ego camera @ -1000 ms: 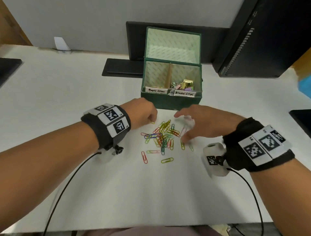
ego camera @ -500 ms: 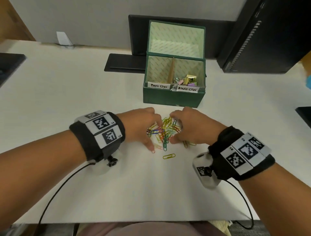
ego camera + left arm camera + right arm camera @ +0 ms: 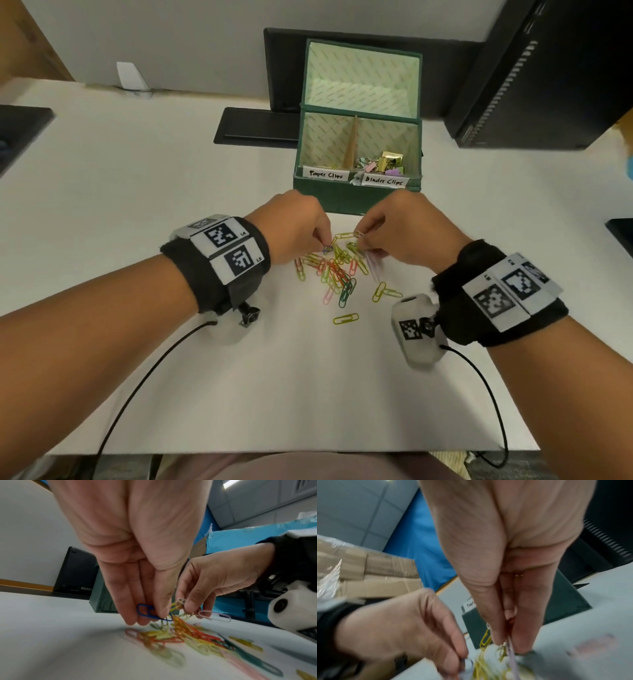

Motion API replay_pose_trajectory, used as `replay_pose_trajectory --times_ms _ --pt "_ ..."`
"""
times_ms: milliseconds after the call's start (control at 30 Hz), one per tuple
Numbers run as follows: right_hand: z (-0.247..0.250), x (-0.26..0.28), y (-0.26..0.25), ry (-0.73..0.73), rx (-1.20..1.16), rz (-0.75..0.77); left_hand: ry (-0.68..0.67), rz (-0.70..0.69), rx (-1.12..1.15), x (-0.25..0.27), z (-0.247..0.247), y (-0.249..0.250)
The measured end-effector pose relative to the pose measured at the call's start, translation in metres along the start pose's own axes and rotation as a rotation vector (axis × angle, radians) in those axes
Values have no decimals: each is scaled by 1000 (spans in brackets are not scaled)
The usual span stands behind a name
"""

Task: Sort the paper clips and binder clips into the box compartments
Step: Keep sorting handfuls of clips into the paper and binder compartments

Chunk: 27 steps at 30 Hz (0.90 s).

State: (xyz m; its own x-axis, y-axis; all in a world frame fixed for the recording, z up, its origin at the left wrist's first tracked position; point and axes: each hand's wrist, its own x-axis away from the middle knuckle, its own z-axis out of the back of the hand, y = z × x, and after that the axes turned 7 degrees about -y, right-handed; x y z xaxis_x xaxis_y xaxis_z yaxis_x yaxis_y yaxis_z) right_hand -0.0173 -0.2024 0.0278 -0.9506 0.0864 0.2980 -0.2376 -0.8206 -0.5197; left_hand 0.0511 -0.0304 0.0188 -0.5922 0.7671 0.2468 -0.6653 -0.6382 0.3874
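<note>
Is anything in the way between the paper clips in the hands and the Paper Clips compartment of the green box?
Nothing visible blocks it. The green box stands just beyond both hands, lid up, and its left Paper Clips compartment is open on top. The left hand pinches a blue paper clip; the right hand pinches several.

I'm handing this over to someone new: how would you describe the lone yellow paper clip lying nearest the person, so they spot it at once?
Start at the green two-compartment box at the back of the white table, then come toward the person to the heap of coloured paper clips in front of it. The lone yellow paper clip lies flat on the near side of that heap, apart from it and touching no other clip.
</note>
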Motion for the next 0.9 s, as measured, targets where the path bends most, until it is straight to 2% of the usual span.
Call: replay_pose_trajectory --times_ms 133,200,267,367,467,567,667,767,833,900 --pt "15 3 0 19 -266 -31 56 35 135 1 1 -8" --pt "16 4 -1 8 -304 -27 84 37 199 3 3 -11" --pt "20 2 -7 39 -354 2 167 30 261 6 10 -12" --pt "38 -9 -24 191 -485 88 352 39 305 6 29 -13" --pt "56 -31 -44 382 -399 162 493 66 304 3 49 -16" --pt "59 -59 -58 453 -206 178 569 88 338 0 62 -18" --pt "51 -79 -65 405 -23 150 606 81 387 -4 70 -17" --pt "44 -82 -65 231 145 112 623 65 436 -12 74 -19" --pt "44 -77 -61 245 92 115 646 62 451 -21 75 -21" --pt "45 -68 -56 340 8 129 667 66 452 -31 73 -20"
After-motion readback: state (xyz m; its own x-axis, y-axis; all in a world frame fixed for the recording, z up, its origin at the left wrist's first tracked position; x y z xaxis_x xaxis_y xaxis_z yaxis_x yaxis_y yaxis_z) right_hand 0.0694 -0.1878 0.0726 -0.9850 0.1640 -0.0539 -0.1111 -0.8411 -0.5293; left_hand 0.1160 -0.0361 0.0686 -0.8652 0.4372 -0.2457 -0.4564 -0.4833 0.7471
